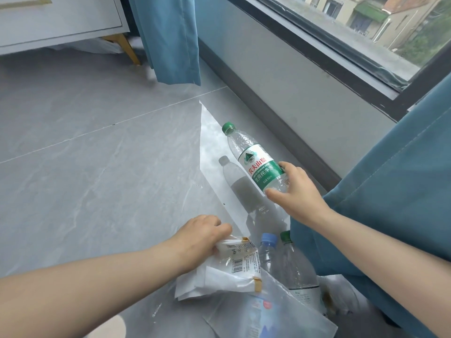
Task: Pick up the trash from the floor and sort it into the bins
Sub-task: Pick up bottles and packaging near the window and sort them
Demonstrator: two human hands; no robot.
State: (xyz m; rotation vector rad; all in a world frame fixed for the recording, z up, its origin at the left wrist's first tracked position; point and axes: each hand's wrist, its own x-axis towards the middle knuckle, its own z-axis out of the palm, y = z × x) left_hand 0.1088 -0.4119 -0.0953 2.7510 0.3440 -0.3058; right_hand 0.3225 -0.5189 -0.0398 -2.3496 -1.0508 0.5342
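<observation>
My right hand [296, 191] grips the lower end of a clear plastic water bottle [253, 158] with a green cap and green label, held tilted above the grey floor with the cap pointing up and left. My left hand [203, 236] holds a bunch of crumpled white paper and plastic wrappers [231, 269], one with a barcode. Below, a blue-capped bottle [268, 252] and a green-capped bottle [296, 267] stand in a clear plastic bag [275, 311] near the bottom edge.
A blue curtain [390, 228] hangs at the right, touching the bag. A wall and dark window frame [317, 52] run along the far side. Another curtain [170, 37] and a grey cabinet with gold legs [61, 18] stand at the back left. Grey tile floor [97, 154] spreads to the left.
</observation>
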